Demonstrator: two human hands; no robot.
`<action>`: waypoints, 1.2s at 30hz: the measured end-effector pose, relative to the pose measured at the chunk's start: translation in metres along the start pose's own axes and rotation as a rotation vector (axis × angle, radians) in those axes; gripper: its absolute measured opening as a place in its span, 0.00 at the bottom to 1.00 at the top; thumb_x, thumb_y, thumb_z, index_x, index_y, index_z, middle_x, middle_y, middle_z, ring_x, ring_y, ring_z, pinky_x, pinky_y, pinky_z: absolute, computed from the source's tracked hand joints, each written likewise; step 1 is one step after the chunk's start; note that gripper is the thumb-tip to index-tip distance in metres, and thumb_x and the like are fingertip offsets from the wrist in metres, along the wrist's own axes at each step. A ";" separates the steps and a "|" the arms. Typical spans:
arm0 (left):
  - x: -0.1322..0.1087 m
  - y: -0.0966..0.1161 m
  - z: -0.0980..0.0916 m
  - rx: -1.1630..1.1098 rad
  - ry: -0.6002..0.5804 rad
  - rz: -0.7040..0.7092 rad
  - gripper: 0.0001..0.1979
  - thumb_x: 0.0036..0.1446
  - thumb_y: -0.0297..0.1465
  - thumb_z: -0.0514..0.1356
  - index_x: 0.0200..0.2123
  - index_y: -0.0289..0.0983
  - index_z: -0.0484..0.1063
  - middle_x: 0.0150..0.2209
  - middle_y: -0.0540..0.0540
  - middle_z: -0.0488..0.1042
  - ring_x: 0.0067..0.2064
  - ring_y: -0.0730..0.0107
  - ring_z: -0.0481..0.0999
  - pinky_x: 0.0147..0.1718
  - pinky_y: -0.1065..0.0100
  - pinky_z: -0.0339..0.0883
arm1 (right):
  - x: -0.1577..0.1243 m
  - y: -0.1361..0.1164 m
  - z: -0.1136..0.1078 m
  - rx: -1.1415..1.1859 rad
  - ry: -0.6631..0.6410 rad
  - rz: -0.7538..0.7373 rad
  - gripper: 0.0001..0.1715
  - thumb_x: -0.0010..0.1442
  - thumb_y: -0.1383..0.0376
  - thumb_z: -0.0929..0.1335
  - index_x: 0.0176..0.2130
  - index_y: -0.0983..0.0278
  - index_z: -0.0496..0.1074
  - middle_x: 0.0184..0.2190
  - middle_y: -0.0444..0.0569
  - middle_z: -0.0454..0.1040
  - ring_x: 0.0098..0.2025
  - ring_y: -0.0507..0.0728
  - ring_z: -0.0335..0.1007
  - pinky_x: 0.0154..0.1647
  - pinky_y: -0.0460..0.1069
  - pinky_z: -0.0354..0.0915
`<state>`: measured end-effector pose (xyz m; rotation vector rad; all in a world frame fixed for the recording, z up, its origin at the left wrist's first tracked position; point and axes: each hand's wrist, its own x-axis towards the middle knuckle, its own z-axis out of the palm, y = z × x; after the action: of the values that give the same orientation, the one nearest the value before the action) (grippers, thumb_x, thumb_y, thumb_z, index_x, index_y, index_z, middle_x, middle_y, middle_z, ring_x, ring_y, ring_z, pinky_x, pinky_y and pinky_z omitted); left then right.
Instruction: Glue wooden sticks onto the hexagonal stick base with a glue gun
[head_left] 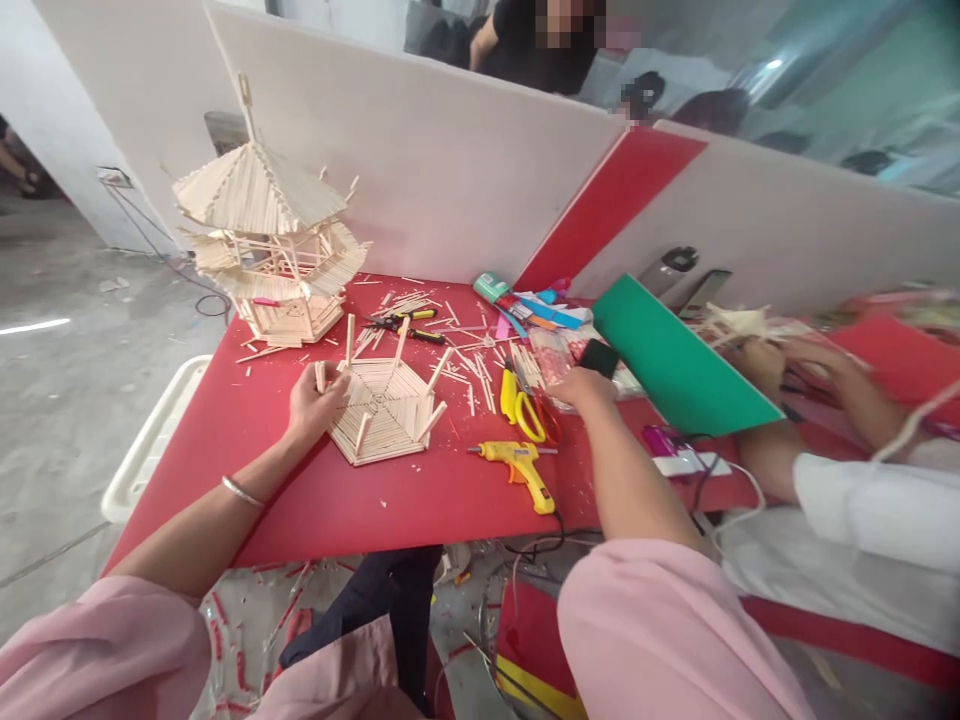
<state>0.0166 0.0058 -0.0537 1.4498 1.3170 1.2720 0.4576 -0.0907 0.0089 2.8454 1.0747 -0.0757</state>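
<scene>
A flat six-sided base of wooden sticks (382, 412) lies on the red table, with several short posts upright or tilted round its edge. My left hand (316, 400) is at its left corner, fingers closed round a short wooden post (321, 377). To the right, my right hand (583, 388) reaches over the table beside plastic bags of red-tipped sticks (553, 356); its fingertips are too blurred to make out. Yellow-handled scissors (523, 405) and a yellow glue gun (523, 470) lie between the base and my right arm.
A tall stick pagoda (274, 240) stands at the back left. Black-and-yellow pliers (411, 325) lie among loose sticks. A green board (679, 355) leans at the right, next to another person's arms (862, 385). White partitions (420, 150) line the back.
</scene>
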 end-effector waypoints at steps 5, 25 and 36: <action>0.003 -0.003 0.000 -0.008 -0.018 0.015 0.15 0.47 0.42 0.67 0.35 0.40 0.74 0.32 0.50 0.76 0.32 0.68 0.73 0.32 0.68 0.68 | -0.009 -0.003 0.000 -0.028 -0.063 0.040 0.42 0.55 0.44 0.72 0.56 0.72 0.74 0.52 0.70 0.76 0.57 0.68 0.73 0.54 0.56 0.69; 0.006 -0.003 -0.001 -0.024 0.005 0.003 0.13 0.48 0.39 0.67 0.36 0.40 0.76 0.32 0.49 0.78 0.34 0.66 0.76 0.32 0.67 0.70 | -0.009 0.012 -0.001 0.081 -0.027 0.065 0.37 0.68 0.46 0.59 0.53 0.71 0.77 0.51 0.70 0.77 0.55 0.69 0.75 0.51 0.57 0.71; 0.006 0.000 0.001 -0.056 -0.008 -0.010 0.15 0.46 0.40 0.67 0.36 0.39 0.75 0.31 0.49 0.77 0.33 0.66 0.76 0.32 0.67 0.70 | 0.002 -0.014 0.011 0.080 -0.015 0.066 0.38 0.50 0.49 0.76 0.53 0.69 0.76 0.50 0.69 0.77 0.53 0.69 0.76 0.49 0.58 0.72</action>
<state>0.0172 0.0114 -0.0534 1.4069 1.2717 1.2851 0.4492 -0.0800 -0.0034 2.9436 0.9957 -0.1377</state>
